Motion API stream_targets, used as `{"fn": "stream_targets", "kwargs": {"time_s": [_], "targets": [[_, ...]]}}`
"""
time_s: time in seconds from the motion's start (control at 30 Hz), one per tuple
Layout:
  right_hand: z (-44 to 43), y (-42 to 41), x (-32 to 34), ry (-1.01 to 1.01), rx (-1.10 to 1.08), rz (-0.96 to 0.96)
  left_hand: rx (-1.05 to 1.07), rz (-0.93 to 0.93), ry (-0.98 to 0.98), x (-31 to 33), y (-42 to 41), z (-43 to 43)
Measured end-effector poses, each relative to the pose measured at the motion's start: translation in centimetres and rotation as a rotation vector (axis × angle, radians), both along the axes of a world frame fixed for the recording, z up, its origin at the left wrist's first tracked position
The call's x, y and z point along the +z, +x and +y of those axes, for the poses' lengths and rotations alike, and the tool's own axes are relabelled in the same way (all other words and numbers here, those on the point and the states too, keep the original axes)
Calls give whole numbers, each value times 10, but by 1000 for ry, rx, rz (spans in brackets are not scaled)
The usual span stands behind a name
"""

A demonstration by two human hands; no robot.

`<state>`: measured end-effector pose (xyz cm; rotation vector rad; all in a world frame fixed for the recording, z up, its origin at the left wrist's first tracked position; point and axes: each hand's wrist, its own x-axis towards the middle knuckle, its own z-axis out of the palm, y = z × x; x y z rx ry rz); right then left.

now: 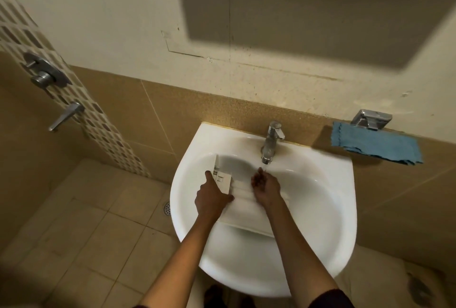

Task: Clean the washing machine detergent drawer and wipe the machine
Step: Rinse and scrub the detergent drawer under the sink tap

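Big white sink. White drawer lying across its bowl, toward the back edge. Likely light, stiff plastic, slippy when wet; best gripped by both long sides. Left hand gripping the drawer's left side. Right hand curled under the running tap, blurred; hard to tell if holding anything.

No lettering, brand or number can be read here. Small dark marks printed on the white detergent drawer, just beyond the thumb of the left hand gripping it, are too small and blurred to make out.
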<state>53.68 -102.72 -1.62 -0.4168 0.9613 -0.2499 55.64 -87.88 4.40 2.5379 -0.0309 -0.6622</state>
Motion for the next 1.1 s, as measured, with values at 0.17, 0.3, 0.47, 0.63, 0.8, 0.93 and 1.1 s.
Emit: {"fn": "stream_targets", "kwargs": {"time_s": [0.17,0.3,0.47,0.63,0.8,0.93,1.1], "targets": [[-20,-3,2,145,-77,-10,-14,3,14,-1,10,-3],[-21,0,7,200,-107,-48,25,56,-5,0,20,-8],[-18,16,21,143,-10,-97,39,-23,-38,-4,10,-12],[-1,12,26,-177,497,-28,28,-37,-19,-1,9,-12],[8,-15,29,-1060,1222,338,23,-40,-24,0,8,-10],[-1,-42,33,-1395,1280,773,19,-31,-28,-1,10,-10],[45,-43,21,-1530,1152,328,20,-32,-52,-3,10,-11]]}}
